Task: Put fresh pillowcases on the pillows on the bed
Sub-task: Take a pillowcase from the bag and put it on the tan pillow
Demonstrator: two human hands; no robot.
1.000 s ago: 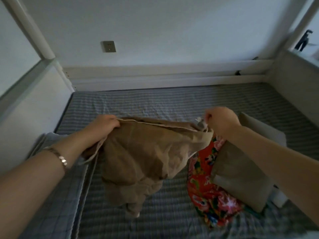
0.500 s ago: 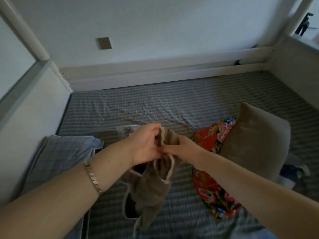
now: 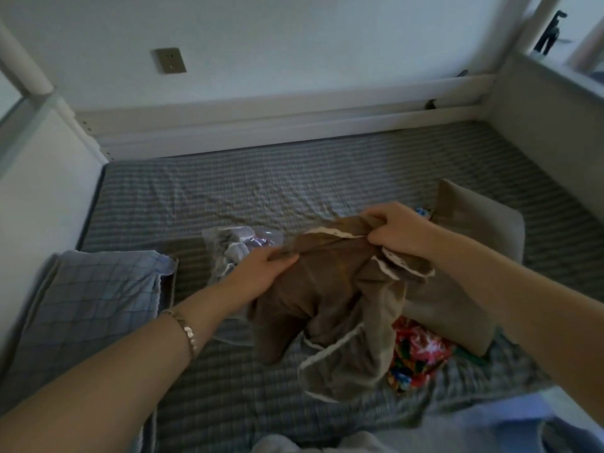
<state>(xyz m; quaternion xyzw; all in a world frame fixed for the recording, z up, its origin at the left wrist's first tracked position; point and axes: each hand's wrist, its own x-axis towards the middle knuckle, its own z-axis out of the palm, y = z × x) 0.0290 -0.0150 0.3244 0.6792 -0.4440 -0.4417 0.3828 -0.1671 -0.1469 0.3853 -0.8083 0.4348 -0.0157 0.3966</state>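
both hands hold a brown pillowcase (image 3: 330, 289) above the bed (image 3: 294, 178).
left hand (image 3: 258, 276) and right hand (image 3: 398, 230) grip its top edge, fingers curled; pillow (image 3: 470, 230) lies right of it.

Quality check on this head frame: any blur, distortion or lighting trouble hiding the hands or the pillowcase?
Head view: dim, flat, bluish light, no glare; the wide lens bows the bed rail; motion blur smears the striped sheet near the lower edge and the floral fabric; the left hand and right hand gripping the brown pillowcase are readable.
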